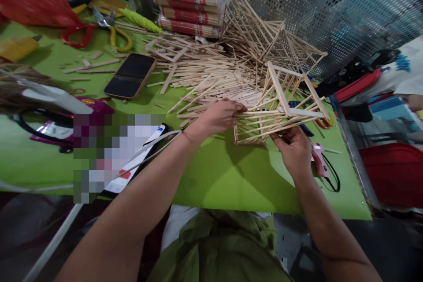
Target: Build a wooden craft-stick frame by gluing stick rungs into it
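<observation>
A frame of thin wooden sticks [287, 116], with flat stick squares at its two ends, lies tilted across the table between my hands. My left hand [222, 115] is closed on its left end, with the fingertips at the upper sticks. My right hand [294, 147] grips it from below near the right end, thumb and fingers on the lower sticks. Behind the frame spreads a heap of loose wooden sticks [211, 70]. A larger stick structure [264, 31] stands at the back, against the perforated metal panel.
A pink glue gun [319, 158] lies right of my right hand. A dark phone [130, 76] and a lit phone [132, 163] with a white cable rest at left. Pliers [115, 37], scissors [78, 36] and wrapped stick packs [188, 13] sit behind. The green table [231, 176] ends near my lap.
</observation>
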`<state>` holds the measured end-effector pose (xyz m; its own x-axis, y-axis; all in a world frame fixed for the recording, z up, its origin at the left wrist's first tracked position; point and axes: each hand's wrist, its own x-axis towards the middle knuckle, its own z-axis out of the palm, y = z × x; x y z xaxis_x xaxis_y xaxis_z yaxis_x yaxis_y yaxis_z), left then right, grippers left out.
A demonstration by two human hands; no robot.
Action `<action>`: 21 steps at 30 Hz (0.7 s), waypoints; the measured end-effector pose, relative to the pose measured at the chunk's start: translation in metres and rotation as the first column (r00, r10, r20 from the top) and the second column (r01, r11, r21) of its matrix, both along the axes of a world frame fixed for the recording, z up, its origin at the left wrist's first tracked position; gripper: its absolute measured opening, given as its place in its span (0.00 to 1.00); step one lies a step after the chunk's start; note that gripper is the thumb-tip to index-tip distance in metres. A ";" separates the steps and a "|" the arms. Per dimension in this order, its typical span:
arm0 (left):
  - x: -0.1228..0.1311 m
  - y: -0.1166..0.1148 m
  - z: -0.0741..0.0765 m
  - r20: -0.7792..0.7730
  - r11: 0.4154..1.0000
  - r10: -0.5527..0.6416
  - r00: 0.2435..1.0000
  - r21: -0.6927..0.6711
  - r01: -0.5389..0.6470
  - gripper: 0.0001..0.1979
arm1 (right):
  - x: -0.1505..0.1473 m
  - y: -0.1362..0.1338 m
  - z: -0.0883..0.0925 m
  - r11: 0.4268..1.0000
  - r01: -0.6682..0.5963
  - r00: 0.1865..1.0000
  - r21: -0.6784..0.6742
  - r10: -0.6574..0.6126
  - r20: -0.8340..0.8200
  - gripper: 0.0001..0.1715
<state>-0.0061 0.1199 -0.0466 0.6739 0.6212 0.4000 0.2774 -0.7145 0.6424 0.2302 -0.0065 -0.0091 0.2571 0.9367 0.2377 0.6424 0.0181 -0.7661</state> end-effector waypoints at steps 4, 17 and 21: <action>-0.001 -0.001 -0.002 0.033 1.000 0.009 0.999 -0.009 -0.008 0.18 | 0.000 0.000 0.000 1.000 0.001 1.000 -0.010 -0.001 0.004 0.13; 0.000 0.001 -0.004 0.062 0.999 -0.019 0.998 -0.035 0.021 0.19 | 0.002 0.001 -0.006 1.000 0.015 1.000 0.021 -0.015 0.004 0.12; 0.000 0.001 -0.003 0.020 1.000 -0.016 1.000 -0.006 0.016 0.18 | 0.003 0.002 -0.007 0.999 0.018 1.000 0.033 -0.019 0.021 0.13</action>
<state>-0.0062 0.1211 -0.0491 0.6755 0.6127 0.4101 0.2527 -0.7149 0.6520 0.2329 -0.0048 -0.0158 0.2688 0.9236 0.2735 0.6592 0.0306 -0.7514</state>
